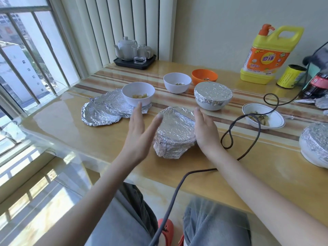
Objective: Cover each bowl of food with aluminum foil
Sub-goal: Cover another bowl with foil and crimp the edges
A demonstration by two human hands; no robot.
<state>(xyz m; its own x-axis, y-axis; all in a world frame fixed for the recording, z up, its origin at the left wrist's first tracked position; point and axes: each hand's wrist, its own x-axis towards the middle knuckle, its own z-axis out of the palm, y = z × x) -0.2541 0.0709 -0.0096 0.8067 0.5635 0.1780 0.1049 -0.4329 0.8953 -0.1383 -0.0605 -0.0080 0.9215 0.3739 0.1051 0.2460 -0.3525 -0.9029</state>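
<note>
Foil bowl (174, 132) sits mid-bench (88, 139), wrapped all over, with both hands flat-fingered at its flanks: left hand (140, 130) at nine o'clock, right hand (204, 130) at three, seemingly pressing the wrap snug. At eleven o'clock an uncovered bowl (138, 94) rests on spare foil sheets (106, 110), probably the next one to cover.

a single wide-angle view from a camera worn on the person's head, looking forward and steeply down over the table (74, 135). both forearms reach in from the bottom edge, the hands near the middle of the picture and close to the lens. the person's lap fills the bottom centre. a window (26, 55) runs up the left side, a wall (221, 27) closes the far end, and straight lines bow towards the edges.
</note>
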